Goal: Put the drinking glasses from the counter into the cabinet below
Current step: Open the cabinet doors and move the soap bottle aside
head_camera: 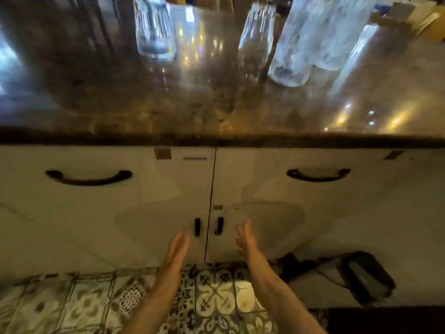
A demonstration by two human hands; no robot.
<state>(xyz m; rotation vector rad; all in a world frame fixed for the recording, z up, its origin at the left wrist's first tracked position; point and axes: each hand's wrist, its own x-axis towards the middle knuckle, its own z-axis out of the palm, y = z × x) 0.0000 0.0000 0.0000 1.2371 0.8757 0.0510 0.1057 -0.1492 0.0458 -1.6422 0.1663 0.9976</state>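
Several clear drinking glasses stand blurred on the dark stone counter [168, 112]: one at the back left [154, 30], a slim one in the middle [257, 37], a wide one at the right [310, 44]. Below are two shut white cabinet doors, the left door [134, 213] and the right door [277, 213], each with a small black handle [197, 227] [219, 225] beside the centre seam. My left hand [178, 244] is flat and empty just left of the left handle. My right hand [245, 239] is empty, fingers out, just right of the right handle.
Two drawers with long black handles [88, 177] [318, 175] sit under the counter edge. Patterned tiles [214, 295] cover the floor. A dark object with a cable [366, 276] lies on the floor at the right. Boxes [423, 18] stand at the counter's far right.
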